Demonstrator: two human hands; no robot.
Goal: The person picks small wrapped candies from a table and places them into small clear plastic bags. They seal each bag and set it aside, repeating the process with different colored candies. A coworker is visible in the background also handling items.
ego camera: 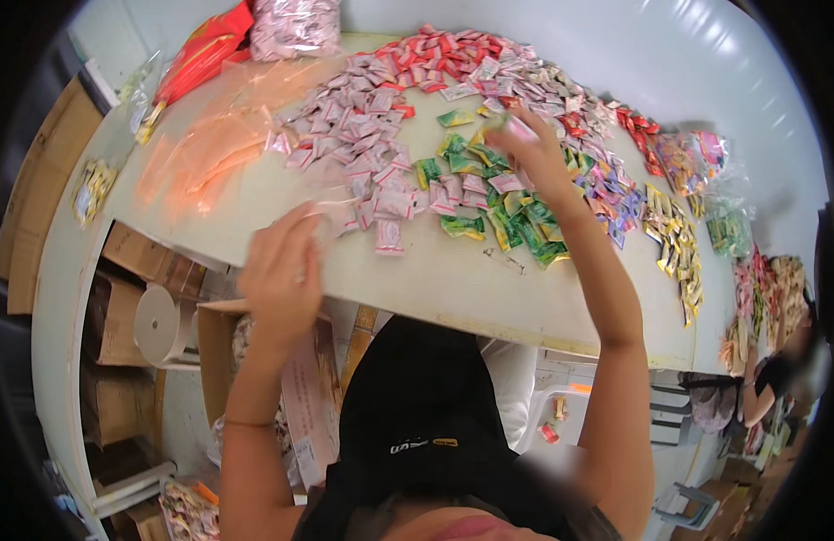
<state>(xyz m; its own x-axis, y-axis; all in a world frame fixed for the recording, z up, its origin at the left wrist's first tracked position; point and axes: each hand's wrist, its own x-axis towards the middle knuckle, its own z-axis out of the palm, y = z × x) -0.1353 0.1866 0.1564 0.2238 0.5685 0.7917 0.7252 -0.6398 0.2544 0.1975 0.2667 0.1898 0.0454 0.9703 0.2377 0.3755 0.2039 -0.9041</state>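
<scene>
Small wrapped packets lie in heaps across a white table [417, 287]. My left hand [285, 260] is above the table's near edge, its fingers curled on a thin clear plastic bag [332, 203] beside the pink packets [393, 203]. Over the green packets [525, 220], my right hand [528, 145] is blurred, with a pink-and-white packet [521, 128] in its fingers. Red packets [450, 57] lie at the back. To the right are purple packets [613, 196] and yellow packets [670, 240].
Orange plastic bags [221, 145] spread at the left, near a red bag [204, 51] and a full clear bag [295, 27]. Cardboard boxes [123, 324] stand under the table. Another person [771, 382] is at far right, beside more packets.
</scene>
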